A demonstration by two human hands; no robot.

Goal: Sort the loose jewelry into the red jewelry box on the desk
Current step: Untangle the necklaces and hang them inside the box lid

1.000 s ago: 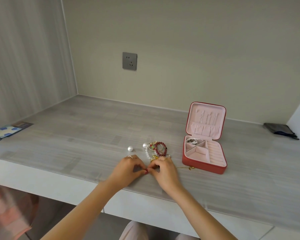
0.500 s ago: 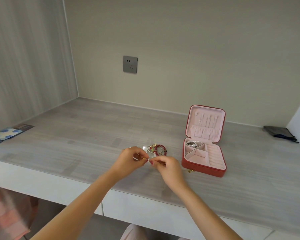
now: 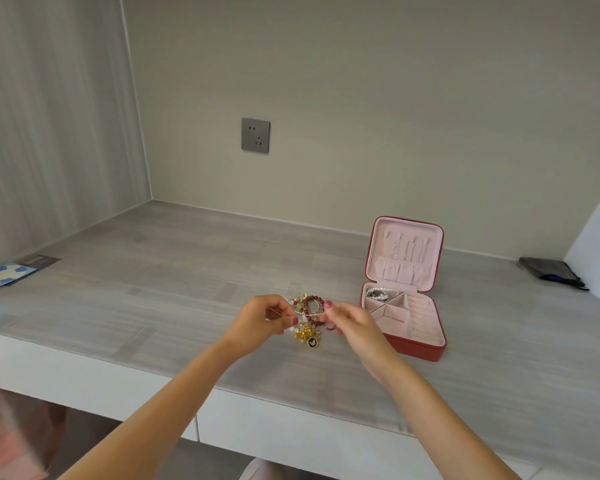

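Note:
The red jewelry box (image 3: 417,350) stands open on the desk, its pink-lined lid upright. A pearly bracelet (image 3: 378,293) lies in its back-left compartment. Left of the box is the loose pile, with a red bead bracelet (image 3: 314,304) on top. My left hand (image 3: 262,320) and my right hand (image 3: 354,323) hover just in front of the pile, a little apart. Each pinches an end of a thin gold necklace. Its gold charms (image 3: 304,332) and a black round pendant (image 3: 313,342) hang between the hands. The chain itself is barely visible.
A grey wall socket (image 3: 255,135) sits on the back wall. A dark pouch (image 3: 549,271) lies at the far right by a white side panel. A blue-and-white card (image 3: 9,273) lies at the desk's left edge. The desk's white front edge runs below my forearms.
Both hands have risen off the desk and drawn apart. The gold charms and black pendant now show between them, and the chain end by the box front is gone.

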